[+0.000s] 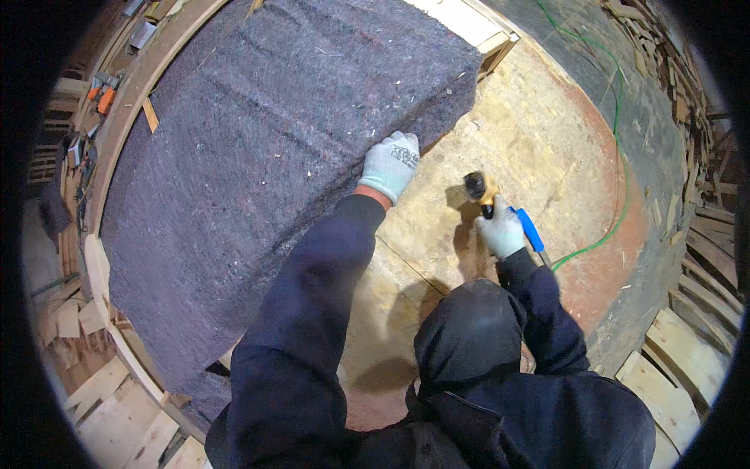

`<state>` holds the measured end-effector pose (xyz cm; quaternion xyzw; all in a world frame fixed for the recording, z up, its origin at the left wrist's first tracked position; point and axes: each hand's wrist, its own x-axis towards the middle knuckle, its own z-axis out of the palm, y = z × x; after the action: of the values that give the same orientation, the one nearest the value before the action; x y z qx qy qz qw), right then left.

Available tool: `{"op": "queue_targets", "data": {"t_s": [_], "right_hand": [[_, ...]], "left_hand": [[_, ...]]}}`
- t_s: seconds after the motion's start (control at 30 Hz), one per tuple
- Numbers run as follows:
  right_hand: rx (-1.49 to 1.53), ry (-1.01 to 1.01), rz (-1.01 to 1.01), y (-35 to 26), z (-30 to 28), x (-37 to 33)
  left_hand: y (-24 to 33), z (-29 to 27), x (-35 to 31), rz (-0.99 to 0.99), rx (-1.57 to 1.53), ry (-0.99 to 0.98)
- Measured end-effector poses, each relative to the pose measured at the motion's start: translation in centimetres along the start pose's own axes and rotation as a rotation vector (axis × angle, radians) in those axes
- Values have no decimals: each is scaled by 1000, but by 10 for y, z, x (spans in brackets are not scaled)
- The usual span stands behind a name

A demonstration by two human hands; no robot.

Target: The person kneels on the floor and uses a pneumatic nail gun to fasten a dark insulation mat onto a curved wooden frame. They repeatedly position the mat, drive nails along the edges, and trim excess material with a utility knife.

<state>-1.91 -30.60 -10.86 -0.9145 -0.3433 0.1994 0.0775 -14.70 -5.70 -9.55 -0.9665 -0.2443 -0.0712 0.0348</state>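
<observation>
My left hand (391,166), in a pale grey-green glove, is closed on the edge of a dark grey-purple felt sheet (219,164). The felt drapes over a low wooden frame (496,47), hiding most of it; a corner shows at the top. My right hand (501,228), gloved alike, grips an air nail gun (487,190) with a yellow body and a black round end. The tool is off to the right of the frame, above the board. Beside that hand is a blue fitting (530,229), near a green air hose (617,156).
Under the tool lies a worn pale plywood board (531,133) on a dark floor (656,203). Cut wood pieces (680,367) are piled at the right. A curved wooden edge (117,148) runs along the left, with small tools and an orange item (106,101) beyond it.
</observation>
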Motion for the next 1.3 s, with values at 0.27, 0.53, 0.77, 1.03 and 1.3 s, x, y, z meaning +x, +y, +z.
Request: {"op": "queue_targets", "data": {"t_s": [0.27,0.53,0.77,1.03,1.3], "right_hand": [[888,-276,-205,-64,-161,37],[955,-346,-67,-110,-135,33],[1093,-428,174,-48,-33,-6],[784,-299,117,-7,42,-35],[793,-292,-6,5,50,-27]], "left_hand": [[1,2,1,-35,-82,17],[-4,6,0,-21,-220,40],[-1,12,-2,-31,-108,159],[36,-12,-84,-474,-861,268],[9,15,-293,-1312,-2387,817]]}}
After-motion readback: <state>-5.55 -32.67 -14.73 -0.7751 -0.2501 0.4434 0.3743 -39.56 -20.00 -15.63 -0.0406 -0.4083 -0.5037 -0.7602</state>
